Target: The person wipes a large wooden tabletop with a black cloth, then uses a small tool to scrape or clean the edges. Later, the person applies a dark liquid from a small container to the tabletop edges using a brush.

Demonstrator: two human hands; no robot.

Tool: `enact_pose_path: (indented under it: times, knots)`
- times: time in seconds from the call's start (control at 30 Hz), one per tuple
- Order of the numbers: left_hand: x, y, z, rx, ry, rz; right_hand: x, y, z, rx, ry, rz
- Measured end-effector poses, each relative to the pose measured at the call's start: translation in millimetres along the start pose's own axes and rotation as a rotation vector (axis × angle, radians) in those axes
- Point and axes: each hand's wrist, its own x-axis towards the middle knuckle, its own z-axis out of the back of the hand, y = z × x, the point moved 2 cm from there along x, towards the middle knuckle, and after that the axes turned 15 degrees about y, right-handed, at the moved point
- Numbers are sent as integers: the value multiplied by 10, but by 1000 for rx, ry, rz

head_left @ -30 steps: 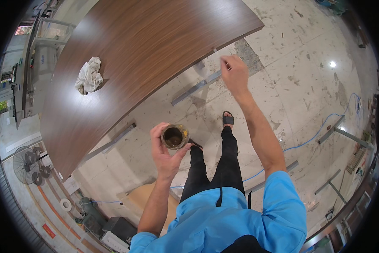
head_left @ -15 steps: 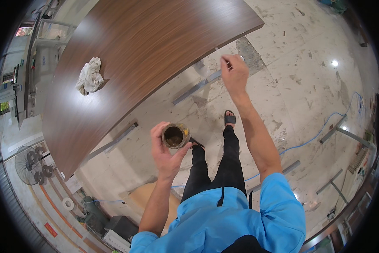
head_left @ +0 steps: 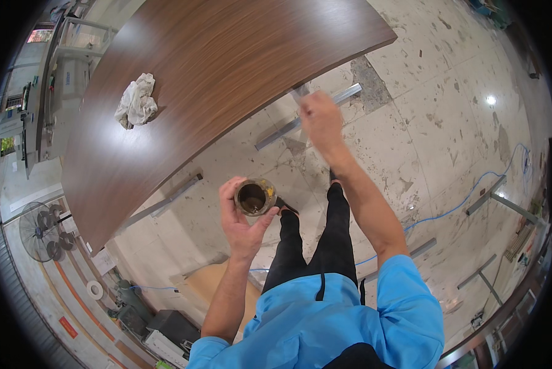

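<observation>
Beside brown tabletop [head_left: 227,67] | left hand [head_left: 242,218] grip clamped on round jar [head_left: 254,197] | right hand [head_left: 320,120] grip together, contents blurred

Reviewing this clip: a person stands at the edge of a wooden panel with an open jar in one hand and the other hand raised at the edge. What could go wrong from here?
1. The open jar of dark liquid sits in the left hand with nothing beneath it; a tilt could spill it onto the trousers or the floor.
2. The right hand is blurred at the wooden panel edge; a fast stroke could slip and smear the finished face.
3. The blue cable across the floor could catch a foot.
</observation>
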Motion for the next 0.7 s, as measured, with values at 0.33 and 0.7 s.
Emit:
enact_pose_path:
  times: [0.33,0.7]
  knots:
    - [-100,35,131,-11,-30,-8,-38,-27,-38,38,-107,-84]
    - [-159,28,203,-21,-50,3,-74,202,-239,37,-8,-20]
